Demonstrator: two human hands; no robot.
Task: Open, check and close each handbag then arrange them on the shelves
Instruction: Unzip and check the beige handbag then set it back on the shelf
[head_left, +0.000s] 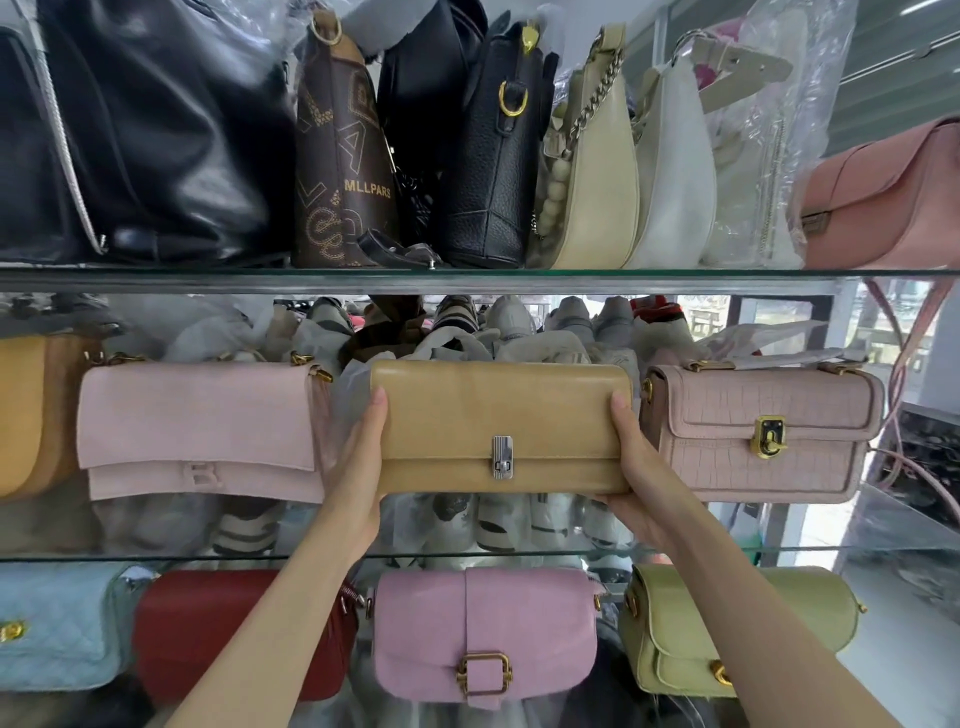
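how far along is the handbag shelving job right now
Done, apparently: closed bags already line the glass shelves, such as the pale pink flap bag and mauve crocodile-textured bag. In hand: the left hand and right hand hold the tan clutch with silver clasp, flap closed, between them. Left: setting it down; remaining bags unseen.

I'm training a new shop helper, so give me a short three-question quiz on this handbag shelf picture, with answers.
1. True or false: the tan bag's flap is closed.
2. Which bag stands right of the tan bag on the middle shelf? A) red bag B) pale pink croc bag C) blue quilted bag
3. Fill in: the left hand and right hand hold the tan bag by its two ____.

Key
1. True; the silver clasp sits fastened over the flap edge.
2. B, the croc bag.
3. Ends, fingers curled round each side.
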